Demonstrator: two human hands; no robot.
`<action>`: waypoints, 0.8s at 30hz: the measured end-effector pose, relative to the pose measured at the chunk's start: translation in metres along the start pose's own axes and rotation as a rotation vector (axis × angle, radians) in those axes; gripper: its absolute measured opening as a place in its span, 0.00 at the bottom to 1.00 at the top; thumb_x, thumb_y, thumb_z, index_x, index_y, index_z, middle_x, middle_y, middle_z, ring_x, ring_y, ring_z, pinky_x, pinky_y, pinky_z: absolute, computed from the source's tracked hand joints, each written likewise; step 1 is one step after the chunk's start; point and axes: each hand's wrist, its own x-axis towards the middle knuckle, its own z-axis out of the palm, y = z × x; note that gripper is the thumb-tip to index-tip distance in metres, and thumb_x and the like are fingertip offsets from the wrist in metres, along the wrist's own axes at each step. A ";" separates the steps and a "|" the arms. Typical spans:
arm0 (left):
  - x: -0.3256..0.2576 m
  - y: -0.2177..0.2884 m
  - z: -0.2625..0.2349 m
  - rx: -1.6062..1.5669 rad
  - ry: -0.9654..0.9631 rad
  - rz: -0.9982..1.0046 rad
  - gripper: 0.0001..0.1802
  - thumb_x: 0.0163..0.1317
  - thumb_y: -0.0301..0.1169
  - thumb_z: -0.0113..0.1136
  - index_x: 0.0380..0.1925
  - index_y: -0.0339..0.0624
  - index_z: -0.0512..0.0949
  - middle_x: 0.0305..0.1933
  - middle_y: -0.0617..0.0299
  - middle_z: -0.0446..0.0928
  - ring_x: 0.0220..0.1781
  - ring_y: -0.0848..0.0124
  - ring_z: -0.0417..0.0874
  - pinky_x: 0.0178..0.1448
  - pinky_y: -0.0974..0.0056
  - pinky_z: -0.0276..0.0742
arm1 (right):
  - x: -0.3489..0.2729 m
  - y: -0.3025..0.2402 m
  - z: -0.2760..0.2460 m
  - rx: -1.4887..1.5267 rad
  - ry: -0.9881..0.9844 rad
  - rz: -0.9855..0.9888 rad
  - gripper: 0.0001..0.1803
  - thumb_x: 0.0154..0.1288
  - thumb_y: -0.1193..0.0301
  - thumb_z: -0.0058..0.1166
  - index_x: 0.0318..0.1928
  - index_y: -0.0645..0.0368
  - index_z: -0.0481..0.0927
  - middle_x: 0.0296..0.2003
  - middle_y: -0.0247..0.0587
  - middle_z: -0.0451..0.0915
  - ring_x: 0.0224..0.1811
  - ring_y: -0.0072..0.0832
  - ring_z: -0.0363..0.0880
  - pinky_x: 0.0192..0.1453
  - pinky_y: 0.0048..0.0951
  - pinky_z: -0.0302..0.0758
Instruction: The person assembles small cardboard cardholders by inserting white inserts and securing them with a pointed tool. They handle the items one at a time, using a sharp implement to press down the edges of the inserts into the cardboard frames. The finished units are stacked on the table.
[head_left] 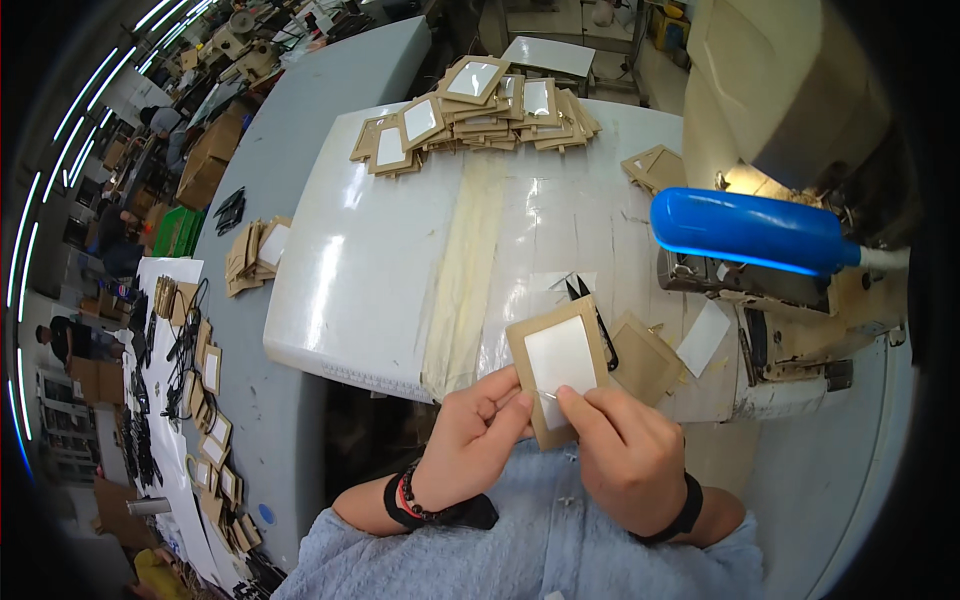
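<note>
A tan card holder (558, 350) with a white window is held upright before my body, tilted slightly. My left hand (472, 440) grips its lower left edge, fingers curled behind and thumb in front. On the lower part of the window, the thumb and fingers of my right hand (632, 455) press together over the holder's right side. A small shiny sliver shows by the right fingertips; I cannot make out what it is. Behind the holder lie black thread snips (608, 345), partly hidden. Another tan holder (648, 362) rests to their right, beside a white slip (704, 338).
A heap of tan card holders (480, 115) covers the table's far side. At right stands a sewing machine (790, 80) with a blue lamp (745, 230) jutting over the table. Another small stack (258, 252) and rows of holders with black cords (205, 400) lie at left.
</note>
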 end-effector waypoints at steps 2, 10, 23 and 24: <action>0.000 0.001 0.003 -0.041 0.022 -0.008 0.19 0.73 0.24 0.39 0.60 0.28 0.67 0.52 0.58 0.77 0.50 0.78 0.77 0.54 0.70 0.77 | -0.002 -0.001 -0.003 0.003 0.006 0.005 0.21 0.47 0.78 0.57 0.47 0.67 0.80 0.36 0.40 0.77 0.28 0.30 0.78 0.29 0.26 0.75; -0.004 -0.001 0.004 0.025 0.010 0.008 0.19 0.73 0.24 0.40 0.60 0.29 0.67 0.50 0.60 0.78 0.48 0.80 0.77 0.51 0.73 0.76 | -0.005 -0.004 -0.006 0.004 0.035 0.003 0.21 0.47 0.79 0.56 0.46 0.69 0.79 0.38 0.43 0.78 0.29 0.31 0.80 0.29 0.26 0.76; -0.005 0.001 0.006 0.084 0.001 0.024 0.20 0.72 0.24 0.40 0.61 0.23 0.63 0.54 0.49 0.76 0.53 0.69 0.80 0.56 0.67 0.80 | -0.006 -0.005 -0.003 -0.009 0.055 0.002 0.21 0.47 0.78 0.56 0.46 0.69 0.80 0.38 0.43 0.79 0.28 0.29 0.79 0.29 0.25 0.76; -0.005 0.001 0.006 0.084 0.006 0.022 0.20 0.72 0.24 0.40 0.61 0.23 0.63 0.53 0.50 0.76 0.53 0.70 0.80 0.56 0.67 0.80 | -0.006 -0.004 -0.003 -0.016 0.054 -0.004 0.21 0.47 0.78 0.56 0.46 0.69 0.80 0.38 0.42 0.79 0.27 0.29 0.78 0.28 0.25 0.75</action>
